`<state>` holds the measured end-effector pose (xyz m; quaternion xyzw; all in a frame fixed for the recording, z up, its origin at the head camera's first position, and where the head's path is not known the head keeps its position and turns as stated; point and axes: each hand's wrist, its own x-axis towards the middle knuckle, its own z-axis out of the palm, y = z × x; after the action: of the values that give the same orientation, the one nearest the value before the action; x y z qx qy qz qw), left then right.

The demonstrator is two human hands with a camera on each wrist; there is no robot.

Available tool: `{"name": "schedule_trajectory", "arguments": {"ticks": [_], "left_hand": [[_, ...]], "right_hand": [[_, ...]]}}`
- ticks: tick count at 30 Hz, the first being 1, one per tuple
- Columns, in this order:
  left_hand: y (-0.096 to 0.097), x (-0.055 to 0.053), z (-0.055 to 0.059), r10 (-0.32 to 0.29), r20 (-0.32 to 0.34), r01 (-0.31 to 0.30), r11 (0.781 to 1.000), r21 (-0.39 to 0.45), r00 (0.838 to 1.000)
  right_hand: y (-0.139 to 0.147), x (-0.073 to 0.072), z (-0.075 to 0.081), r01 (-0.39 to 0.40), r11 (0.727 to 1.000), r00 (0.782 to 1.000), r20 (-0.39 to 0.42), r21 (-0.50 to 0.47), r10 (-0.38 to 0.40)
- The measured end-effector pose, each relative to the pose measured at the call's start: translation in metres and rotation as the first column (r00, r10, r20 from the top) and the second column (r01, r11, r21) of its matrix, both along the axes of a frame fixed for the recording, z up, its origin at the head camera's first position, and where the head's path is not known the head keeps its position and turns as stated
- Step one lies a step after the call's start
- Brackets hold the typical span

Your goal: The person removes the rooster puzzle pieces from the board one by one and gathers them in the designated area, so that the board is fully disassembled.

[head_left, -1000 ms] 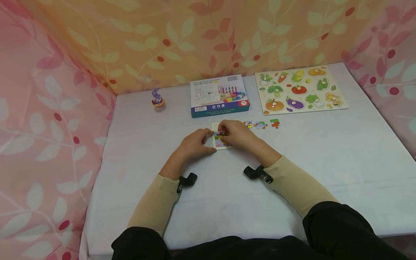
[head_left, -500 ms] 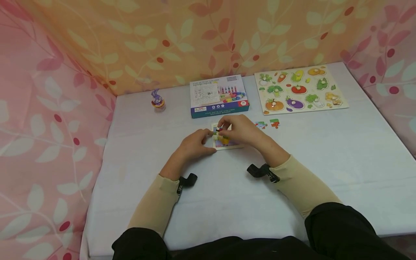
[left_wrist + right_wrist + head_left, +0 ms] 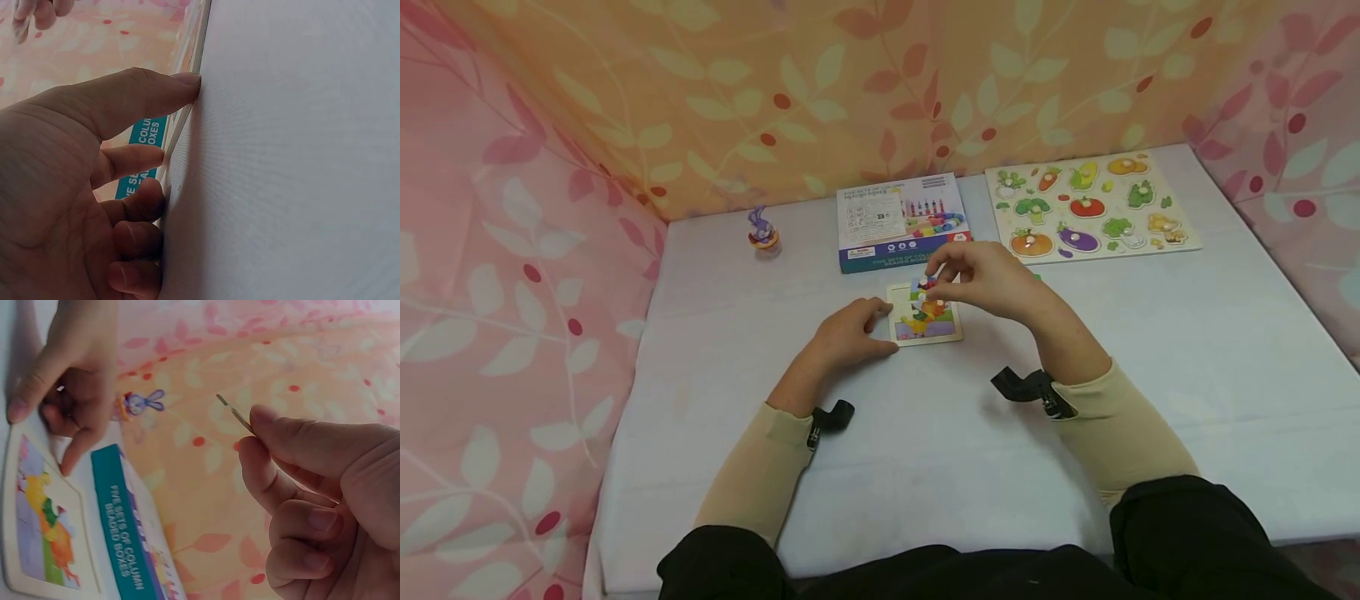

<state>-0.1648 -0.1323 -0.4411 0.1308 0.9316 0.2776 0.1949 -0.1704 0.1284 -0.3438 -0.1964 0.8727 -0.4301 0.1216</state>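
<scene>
Upper left of the small picture puzzle board (image 3: 928, 340), my right hand (image 3: 988, 282) pinches a jigsaw piece (image 3: 922, 287) between thumb and index finger. In the right wrist view, the thin piece (image 3: 237, 416) is held edge-on, raised clear of the board. The board lies flat, with colourful pieces (image 3: 53, 519) filling its lower and right parts and bare pale wood at its upper left. At its left edge, my left hand (image 3: 847, 333) touches the rim with thumb and index fingertip set apart. The remaining left fingers (image 3: 137, 240) curl loosely beside it.
Behind the board lies a boxed set (image 3: 904, 223) labelled for beaded boxes. A vegetable peg puzzle (image 3: 1093, 208) is at the back right, a small purple rabbit figure (image 3: 763, 233) at the back left. My right hand mostly hides the loose pieces; a green edge (image 3: 1037, 277) shows.
My right hand has lifted up and to the right from the board with the jigsaw piece, uncovering more of the picture and covering the loose pieces. The left hand stays at the rim.
</scene>
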Motion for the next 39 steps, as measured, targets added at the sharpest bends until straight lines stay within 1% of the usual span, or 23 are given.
{"name": "schedule_trajectory", "arguments": {"ticks": [8,16,19,23,26,29,34,39], "left_hand": [[-0.001,0.000,-0.002,-0.001,-0.009,0.001,1.000,-0.002,1.000],[-0.002,0.001,-0.005,-0.005,-0.020,0.005,1.000,0.007,1.000],[-0.002,0.001,-0.005,-0.004,-0.018,0.004,1.000,0.008,1.000],[-0.002,0.002,-0.004,0.000,-0.015,0.000,1.000,0.010,1.000],[-0.002,0.002,-0.002,0.001,-0.018,0.000,1.000,0.008,1.000],[-0.002,0.002,-0.001,0.000,-0.021,0.000,1.000,0.010,1.000],[-0.001,0.001,0.001,-0.002,-0.022,0.002,1.000,0.012,1.000],[-0.001,0.001,0.000,-0.003,-0.020,0.004,1.000,0.015,1.000]], "right_hand": [[0.026,-0.001,0.011,0.031,0.999,0.999,0.026,-0.022,-0.031],[0.055,-0.005,0.011,0.082,0.997,0.996,0.044,-0.014,-0.081],[0.065,-0.008,0.010,0.103,0.995,0.992,0.068,-0.008,-0.102],[0.075,-0.012,0.008,0.116,0.993,0.987,0.107,0.025,-0.118],[0.080,-0.017,0.003,0.118,0.992,0.982,0.140,0.049,-0.124],[0.083,-0.023,-0.005,0.116,0.991,0.974,0.190,0.060,-0.126],[0.088,-0.033,-0.023,0.110,0.991,0.952,0.278,0.072,-0.126],[0.088,-0.041,-0.040,0.074,0.994,0.945,0.312,0.086,-0.097]]}}
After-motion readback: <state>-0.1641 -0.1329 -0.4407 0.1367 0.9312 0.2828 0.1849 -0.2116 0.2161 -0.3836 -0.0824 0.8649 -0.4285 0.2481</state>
